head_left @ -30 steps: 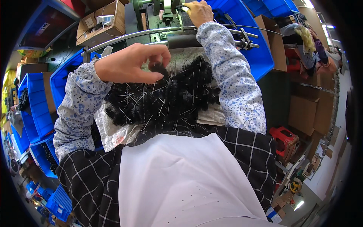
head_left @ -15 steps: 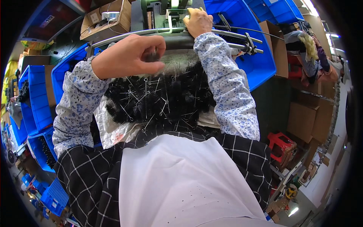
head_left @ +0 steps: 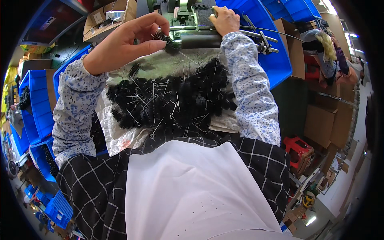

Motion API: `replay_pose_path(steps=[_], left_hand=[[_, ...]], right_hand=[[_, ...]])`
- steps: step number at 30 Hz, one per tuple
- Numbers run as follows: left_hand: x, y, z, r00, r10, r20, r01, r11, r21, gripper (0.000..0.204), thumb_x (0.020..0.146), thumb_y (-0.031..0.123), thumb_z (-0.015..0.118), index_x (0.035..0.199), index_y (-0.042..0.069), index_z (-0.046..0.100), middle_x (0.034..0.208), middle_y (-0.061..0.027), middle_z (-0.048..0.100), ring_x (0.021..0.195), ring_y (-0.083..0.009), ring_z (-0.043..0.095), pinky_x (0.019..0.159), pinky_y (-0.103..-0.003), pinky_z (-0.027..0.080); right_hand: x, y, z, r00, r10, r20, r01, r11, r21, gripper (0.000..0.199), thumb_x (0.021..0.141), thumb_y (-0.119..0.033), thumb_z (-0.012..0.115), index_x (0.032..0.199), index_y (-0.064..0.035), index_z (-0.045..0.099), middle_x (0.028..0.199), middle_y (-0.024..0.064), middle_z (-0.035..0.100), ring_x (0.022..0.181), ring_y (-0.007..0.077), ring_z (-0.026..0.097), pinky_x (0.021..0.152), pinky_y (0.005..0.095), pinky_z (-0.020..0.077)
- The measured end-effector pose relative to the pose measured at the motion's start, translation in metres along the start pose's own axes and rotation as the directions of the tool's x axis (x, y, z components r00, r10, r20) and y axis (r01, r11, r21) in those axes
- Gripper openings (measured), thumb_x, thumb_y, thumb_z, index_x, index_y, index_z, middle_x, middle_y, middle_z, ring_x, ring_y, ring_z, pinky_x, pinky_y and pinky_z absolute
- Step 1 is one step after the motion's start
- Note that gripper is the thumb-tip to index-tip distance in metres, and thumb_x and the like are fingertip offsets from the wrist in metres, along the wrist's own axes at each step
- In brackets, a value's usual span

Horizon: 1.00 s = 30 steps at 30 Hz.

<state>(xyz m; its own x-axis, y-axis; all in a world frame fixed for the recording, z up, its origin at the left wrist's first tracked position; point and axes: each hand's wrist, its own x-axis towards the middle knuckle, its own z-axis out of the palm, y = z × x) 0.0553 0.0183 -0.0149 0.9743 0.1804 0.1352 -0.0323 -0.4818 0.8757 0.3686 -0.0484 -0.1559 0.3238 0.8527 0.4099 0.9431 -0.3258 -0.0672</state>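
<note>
My left hand [head_left: 138,38] is closed in a pinch on a small black bristle brush [head_left: 171,47], just left of the green-lit machine [head_left: 182,22]. At the machine's right side is my right hand [head_left: 226,20], its fingers bent around the end of another narrow dark brush [head_left: 202,7] that lies across the machine top. The exact grip there is small and partly hidden. Below both hands, a heap of black brushes [head_left: 172,96] with twisted wire stems and looped ends lies on a pale sheet [head_left: 114,130] in front of me.
Metal rails [head_left: 264,38] and a dark roller bar [head_left: 200,41] run across the machine's near side. Blue bins [head_left: 276,68] stand at right and left. A cardboard box [head_left: 130,12] sits at the back left, a red stool [head_left: 296,154] at the right. Another person [head_left: 330,56] is at far right.
My right hand has shifted right along the machine, and a brush now shows beside its fingertips. My left hand has moved up and left, its brush now plainly visible.
</note>
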Motion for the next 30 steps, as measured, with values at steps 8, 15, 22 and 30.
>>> replay_pose_path(steps=[8,15,22,30], left_hand=[[0.017,-0.001,0.017,0.982,-0.068,0.174,0.068,0.998,0.007,0.030,0.085,0.005,0.057,0.115,0.006,0.049,0.098,-0.0014,0.052,0.090,-0.0098,0.053,0.085,-0.026,0.044],[0.023,-0.021,0.035,0.997,-0.062,-0.035,0.062,0.998,-0.006,0.025,0.084,0.007,0.060,0.107,0.005,0.051,0.093,-0.0006,0.053,0.086,-0.0091,0.053,0.082,-0.025,0.045],[0.028,-0.034,0.047,0.942,-0.129,-0.310,0.134,0.991,-0.004,0.018,0.084,0.009,0.062,0.099,0.003,0.055,0.087,-0.0020,0.060,0.085,-0.0089,0.056,0.079,-0.024,0.045],[0.011,-0.042,0.047,0.904,-0.102,-0.416,0.084,0.995,-0.060,0.024,0.085,0.008,0.060,0.106,0.002,0.049,0.096,-0.0046,0.056,0.085,-0.0112,0.057,0.080,-0.025,0.046]], right_hand=[[0.034,0.023,-0.018,0.963,-0.013,0.268,0.000,0.999,0.047,0.020,0.084,-0.027,0.051,0.086,-0.0177,0.069,0.089,0.0094,0.065,0.083,0.0283,0.063,0.075,0.0402,0.0492],[0.005,0.011,-0.096,0.973,0.016,-0.228,0.014,0.992,0.128,0.020,0.084,-0.023,0.052,0.095,-0.0165,0.067,0.094,0.0103,0.064,0.089,0.0283,0.061,0.078,0.0386,0.0484],[-0.041,-0.086,-0.122,0.763,-0.447,0.467,-0.163,0.566,0.808,0.033,0.093,-0.027,0.050,0.116,-0.0031,0.056,0.087,0.0081,0.063,0.075,0.0168,0.057,0.073,0.0306,0.0463],[-0.041,-0.090,-0.095,0.820,-0.343,0.457,-0.322,0.384,0.865,0.032,0.090,-0.020,0.055,0.118,-0.0052,0.055,0.098,0.0066,0.064,0.090,0.0164,0.060,0.083,0.0303,0.0458]])
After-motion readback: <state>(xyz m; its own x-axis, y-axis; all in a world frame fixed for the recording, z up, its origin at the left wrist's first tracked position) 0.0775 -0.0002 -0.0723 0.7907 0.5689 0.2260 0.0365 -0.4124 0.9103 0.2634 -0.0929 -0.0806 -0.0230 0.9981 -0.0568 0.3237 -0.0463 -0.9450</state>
